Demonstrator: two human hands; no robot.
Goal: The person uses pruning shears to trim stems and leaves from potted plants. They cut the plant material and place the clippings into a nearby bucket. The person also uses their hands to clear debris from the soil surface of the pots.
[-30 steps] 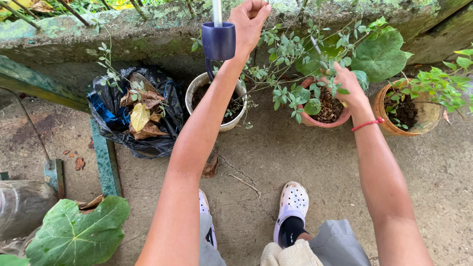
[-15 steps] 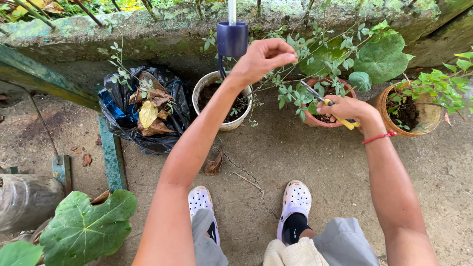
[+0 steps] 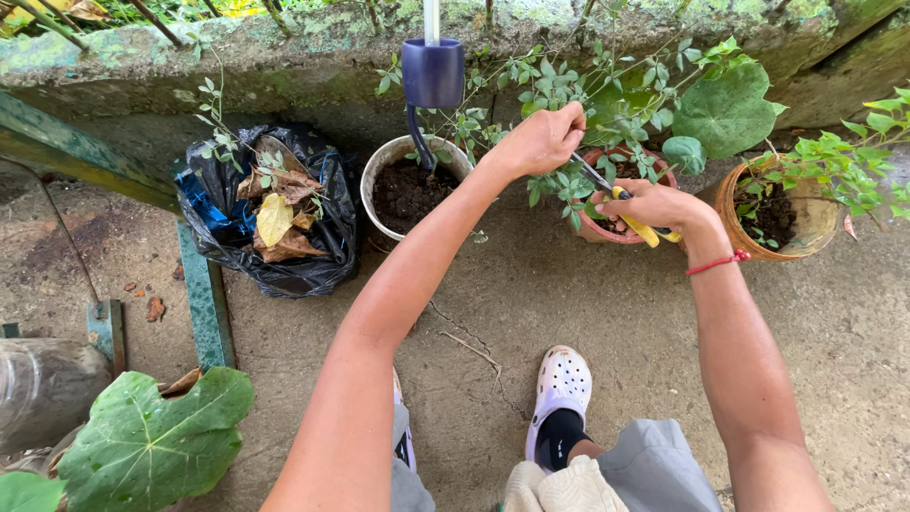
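My left hand [image 3: 542,140] is closed around a thin leafy branch of the small-leaved plant [image 3: 569,95] that grows out of the terracotta pot [image 3: 607,230]. My right hand [image 3: 659,205] grips yellow-handled pruning shears [image 3: 621,199], whose blades point up and left toward the stem just below my left hand. Both hands hover over the terracotta pot. To its left stands a white pot [image 3: 379,171] filled with dark soil.
A black bag [image 3: 313,265] of dry leaves sits at the left by a green metal frame [image 3: 204,303]. A woven pot [image 3: 725,199] with a green plant stands at the right. A dark blue cup-shaped fitting [image 3: 432,71] hangs on a white pole. Mossy wall [image 3: 190,57] behind.
My left hand came down from the blue fitting and took hold of a branch. My right hand rose out of the pot with the shears and now meets it.
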